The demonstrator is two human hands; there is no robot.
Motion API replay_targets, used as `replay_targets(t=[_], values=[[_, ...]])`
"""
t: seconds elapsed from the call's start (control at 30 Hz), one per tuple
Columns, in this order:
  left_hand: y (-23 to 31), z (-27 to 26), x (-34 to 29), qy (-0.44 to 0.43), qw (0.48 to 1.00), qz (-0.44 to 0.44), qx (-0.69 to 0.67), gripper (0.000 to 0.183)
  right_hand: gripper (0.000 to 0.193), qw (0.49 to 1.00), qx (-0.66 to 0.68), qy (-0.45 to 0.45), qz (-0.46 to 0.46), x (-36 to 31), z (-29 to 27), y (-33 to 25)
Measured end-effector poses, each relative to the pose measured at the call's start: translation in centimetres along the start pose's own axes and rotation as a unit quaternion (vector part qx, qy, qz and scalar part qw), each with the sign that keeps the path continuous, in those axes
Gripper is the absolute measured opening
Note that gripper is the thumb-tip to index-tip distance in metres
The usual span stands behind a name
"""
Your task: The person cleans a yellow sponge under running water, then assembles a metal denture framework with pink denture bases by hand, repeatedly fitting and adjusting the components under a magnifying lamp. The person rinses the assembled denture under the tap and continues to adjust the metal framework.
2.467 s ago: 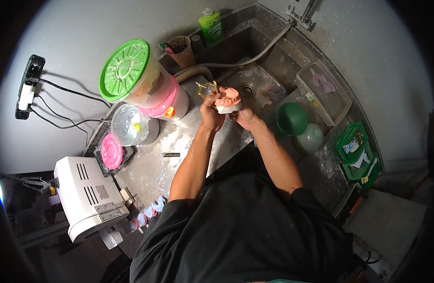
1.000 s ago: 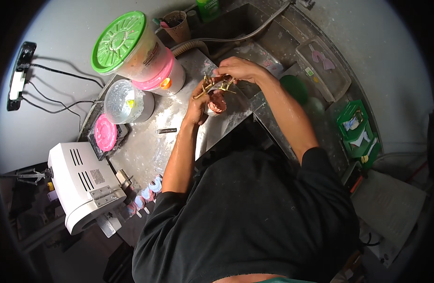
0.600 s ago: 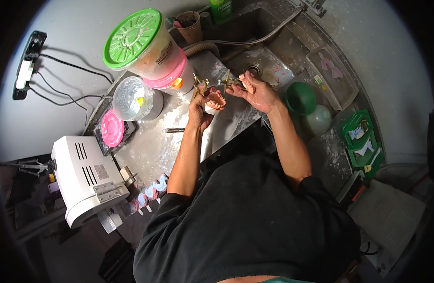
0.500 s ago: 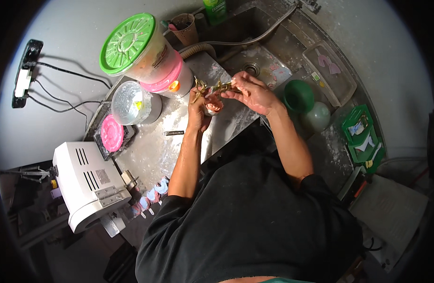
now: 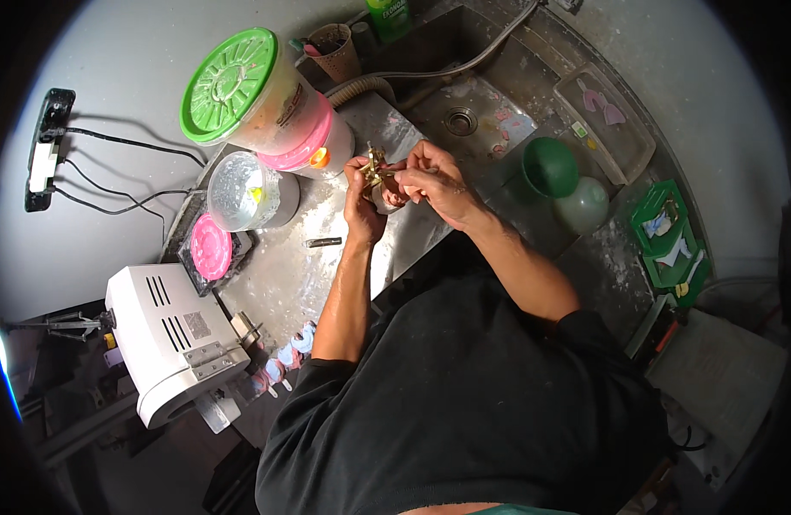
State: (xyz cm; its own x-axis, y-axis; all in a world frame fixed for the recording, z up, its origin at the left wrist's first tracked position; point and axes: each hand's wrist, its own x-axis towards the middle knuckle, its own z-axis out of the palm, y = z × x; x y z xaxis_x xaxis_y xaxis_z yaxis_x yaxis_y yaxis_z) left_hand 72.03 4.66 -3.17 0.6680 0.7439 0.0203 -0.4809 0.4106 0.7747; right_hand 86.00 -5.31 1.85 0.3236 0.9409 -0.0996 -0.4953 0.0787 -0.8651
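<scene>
Above the metal worktop [image 5: 279,279], my left hand [image 5: 361,206] is wrapped round a small brass-coloured dental articulator [image 5: 375,163]. A pink and white cast [image 5: 392,197] sits in it, partly covered by my fingers. My right hand [image 5: 438,184] comes in from the right with its fingers curled and pinched together against the articulator's side. What lies between those fingertips is too small to make out. A short dark-handled knife or similar tool [image 5: 323,242] lies on the worktop to the left of my left forearm.
Stacked tubs with a green lid [image 5: 231,86] and a pink lid stand behind my left hand, beside a clear bucket [image 5: 249,193]. A white machine [image 5: 176,335] is at left. The sink [image 5: 498,112] lies beyond my right hand; a green bowl [image 5: 550,167] stands right of it.
My right hand has come in closer to the articulator, and its fingers have curled from a looser, more stretched pose. My left hand keeps its hold. The whole view has shifted slightly.
</scene>
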Motion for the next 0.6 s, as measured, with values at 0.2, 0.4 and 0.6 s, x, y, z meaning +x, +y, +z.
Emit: replay_targets(t=[0.2, 0.4, 0.6], values=[[-0.1, 2.2, -0.2, 0.024, 0.995, 0.051, 0.085, 0.049, 0.018, 0.989, -0.137, 0.038, -0.039, -0.6, 1.1, -0.7], [1.1, 5.0, -0.3, 0.059, 0.991, 0.02, 0.115, 0.055, 0.02, 0.968, -0.128, 0.072, -0.204, -0.9, 1.6, 0.5], [1.1, 4.1, 0.1, 0.051, 0.994, -0.013, 0.092, 0.06, 0.029, 0.9, -0.252, 0.134, -0.329, -1.1, 2.2, 0.5]])
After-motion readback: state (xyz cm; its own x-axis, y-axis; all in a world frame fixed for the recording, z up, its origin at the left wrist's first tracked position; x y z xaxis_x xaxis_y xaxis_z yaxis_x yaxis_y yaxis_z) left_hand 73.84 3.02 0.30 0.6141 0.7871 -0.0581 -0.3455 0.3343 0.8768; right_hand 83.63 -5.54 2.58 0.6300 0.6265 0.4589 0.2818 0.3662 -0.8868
